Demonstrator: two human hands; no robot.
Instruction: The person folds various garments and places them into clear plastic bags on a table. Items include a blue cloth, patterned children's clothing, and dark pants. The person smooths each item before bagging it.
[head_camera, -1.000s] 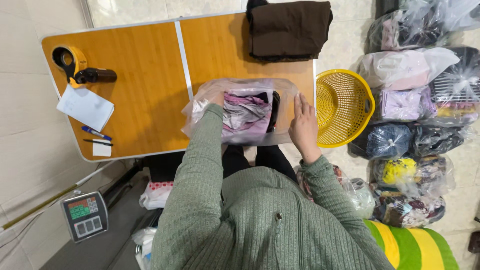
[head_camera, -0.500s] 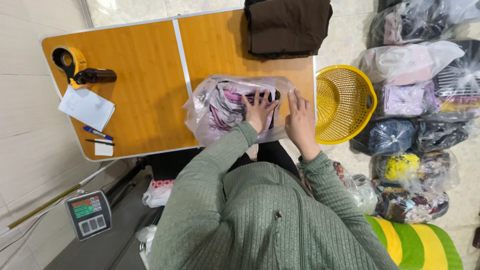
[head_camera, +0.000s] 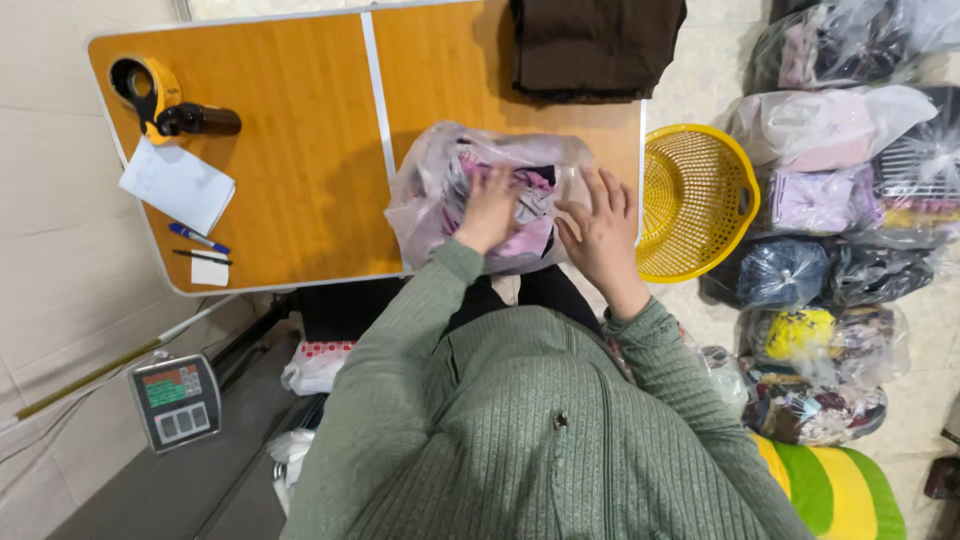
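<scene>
Hands, left (head_camera: 490, 208) and right (head_camera: 600, 228), press flat, fingers spread, on crinkly clear plastic bag (head_camera: 430, 190) of clothes.

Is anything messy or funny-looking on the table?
Nothing is spilled or broken. The only untidy bit is the clear bag of clothes under the left hand and right hand: it is crumpled and hangs over the table edge.

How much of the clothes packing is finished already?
Done: many filled clear bags lie piled on the floor at the right. In hand: both hands press on a clear plastic bag of pink and dark clothes on the table, left hand on top, right hand at its side. Left: a folded dark brown garment lies unbagged on the table, and the yellow basket looks empty.
</scene>
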